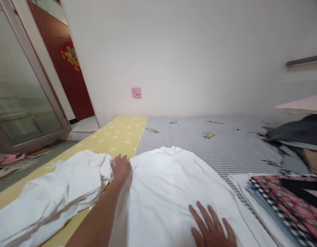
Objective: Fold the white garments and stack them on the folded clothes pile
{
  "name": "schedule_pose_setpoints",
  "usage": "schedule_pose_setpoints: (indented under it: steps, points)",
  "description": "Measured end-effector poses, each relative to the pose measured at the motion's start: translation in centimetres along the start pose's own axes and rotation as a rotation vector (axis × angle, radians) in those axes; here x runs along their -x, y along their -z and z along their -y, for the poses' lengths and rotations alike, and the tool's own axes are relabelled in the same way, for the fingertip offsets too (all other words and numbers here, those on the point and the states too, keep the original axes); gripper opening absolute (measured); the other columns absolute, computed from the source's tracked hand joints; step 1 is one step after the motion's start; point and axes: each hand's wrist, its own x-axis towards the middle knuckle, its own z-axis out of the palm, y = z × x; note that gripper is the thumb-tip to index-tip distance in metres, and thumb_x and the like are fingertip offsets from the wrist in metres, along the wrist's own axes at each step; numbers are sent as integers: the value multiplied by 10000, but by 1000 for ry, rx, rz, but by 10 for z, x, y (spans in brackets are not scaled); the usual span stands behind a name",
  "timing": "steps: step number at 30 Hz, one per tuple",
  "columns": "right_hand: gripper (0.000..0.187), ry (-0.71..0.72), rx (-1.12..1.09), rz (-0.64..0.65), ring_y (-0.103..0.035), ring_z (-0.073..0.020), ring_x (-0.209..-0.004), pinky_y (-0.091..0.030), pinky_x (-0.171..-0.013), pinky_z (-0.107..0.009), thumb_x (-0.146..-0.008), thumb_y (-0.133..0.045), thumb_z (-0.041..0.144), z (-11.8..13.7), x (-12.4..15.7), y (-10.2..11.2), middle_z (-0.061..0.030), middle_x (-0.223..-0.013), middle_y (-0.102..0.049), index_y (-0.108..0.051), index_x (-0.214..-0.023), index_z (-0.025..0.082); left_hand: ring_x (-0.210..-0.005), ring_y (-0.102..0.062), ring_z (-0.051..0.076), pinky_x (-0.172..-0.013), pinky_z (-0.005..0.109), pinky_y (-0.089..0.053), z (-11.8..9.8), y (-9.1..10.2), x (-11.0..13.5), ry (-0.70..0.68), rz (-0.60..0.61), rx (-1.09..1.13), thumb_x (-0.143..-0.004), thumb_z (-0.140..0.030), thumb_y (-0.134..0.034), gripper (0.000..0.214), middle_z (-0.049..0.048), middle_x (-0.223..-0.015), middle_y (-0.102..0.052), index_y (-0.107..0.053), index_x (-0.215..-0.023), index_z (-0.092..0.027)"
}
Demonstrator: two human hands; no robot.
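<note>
Head view, the only one: your right hand [213,231], at 5 o'clock, is cut off by the lower edge, its fingers spread wide and laid on the white cloth [160,195]. Your left hand [121,168], at 7 o'clock, has its fingers bent at that cloth's left edge; you cannot tell whether they pinch any fabric. The white cloth fills 6 o'clock between your hands, its near end out of frame. A second white heap [65,185], at 8 o'clock, also runs off the picture. Small writing on the pink note [136,93] at 11 o'clock is hard to make out.

Beneath lie a yellow cover [119,137] with white arcs, on the left, and a checked cover [184,144] with pineapples, on the right. Both reach toward a plain pale wall [189,58]. A red door [55,58] stands at 10 o'clock, and a glazed panel [21,89] between 9 and 10.

The middle cloth looks thin and softly wrinkled, its far edge rounded; the heap is crumpled. At 4 o'clock sits a folded stack [276,195], red floral on top with a checked edge, and at 3 o'clock a loose dark pile [297,132].
</note>
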Motion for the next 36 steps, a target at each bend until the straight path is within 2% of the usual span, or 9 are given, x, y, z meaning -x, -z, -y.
schedule_pose_setpoints:
  steps: [3, 8, 11, 14, 19, 22, 27, 31, 36]
  points:
    - [525, -28, -14, 23, -433, -359, -1433, -346, -1096, -714, -977, -391, 495, 10, -4, 15, 44, -1567, -442, -403, -1502, 499, -1527, -213, 425, -1173, 712, -161, -10, 10, 20, -60, -48, -60, -982, -159, -347, 458, 267, -1624, -295, -530, -1394, -78]
    - [486, -86, -67, 90, -378, -335, -1471, -287, -1151, -672, -983, -416, 411, 26, -13, 47, 24, -1571, -457, -496, -1461, 439, -1539, -252, 279, -1246, 617, -118, -24, 11, 122, -565, -3, -77, -973, -148, -398, 486, 41, -1626, -368, -597, -1375, -332]
    - [431, -125, -112, 115, -361, -313, -1482, -265, -1178, -635, -976, -435, 351, 33, -18, 63, 12, -1572, -466, -575, -1382, 385, -1484, -378, 280, -1218, 638, -206, -16, 7, 185, -562, 64, -48, -974, -171, -414, 455, 11, -1559, -472, -666, -1283, -391]
    - [359, -182, -157, 128, -359, -300, -1483, -242, -1191, -615, -942, -478, 309, 41, -24, 75, 8, -1548, -503, -630, -1266, 342, -1408, -490, 250, -1172, 613, -313, -4, 0, 221, -444, 67, -53, -978, -143, -348, 528, 3, -1503, -541, -616, -1337, -421]
    - [350, -296, -234, 73, -537, -270, -1336, -403, -1085, -524, -990, -394, 393, 29, -47, 86, -51, -1415, -617, -656, -1205, 307, -1383, -519, 230, -1147, 534, -383, 6, -10, 230, -511, -21, -85, -961, -120, -346, 569, -29, -1491, -538, -546, -1381, -448]
    - [498, -360, -96, 50, -444, -295, -1423, -357, -1112, -528, -1020, -285, 395, -2, -61, 78, -100, -1544, -496, -536, -1441, 304, -1383, -518, 227, -1152, 527, -383, 5, -18, 232, -541, -70, -116, -936, -90, -368, 624, -64, -1495, -525, -495, -1406, -481]
    - [552, -428, -68, 194, -358, -347, -1475, -282, -1140, -599, -985, -344, 479, -42, -86, 47, -123, -1601, -414, -506, -1481, 299, -1404, -491, 224, -1179, 514, -362, 6, -28, 233, -561, -72, -141, -878, -50, -432, 754, -106, -1537, -454, -372, -1474, -507]
    - [532, -404, -87, 260, -345, -329, -1484, -279, -1142, -603, -965, -391, 439, -29, -88, 54, -91, -1625, -381, -503, -1474, 332, -1422, -471, 217, -1162, 476, -405, 7, -11, 231, -639, 38, -67, -916, -109, -437, 711, -100, -1566, -416, -329, -1514, -477]
    - [575, -247, -46, 195, -230, -324, -1533, -230, -1168, -625, -958, -394, 267, 15, -26, 95, -50, -1691, -225, -425, -1523, 365, -1482, -380, 268, -1230, 610, -244, -12, 24, 229, -469, 245, 176, -964, -168, -404, 555, -16, -1572, -448, -479, -1469, -387]
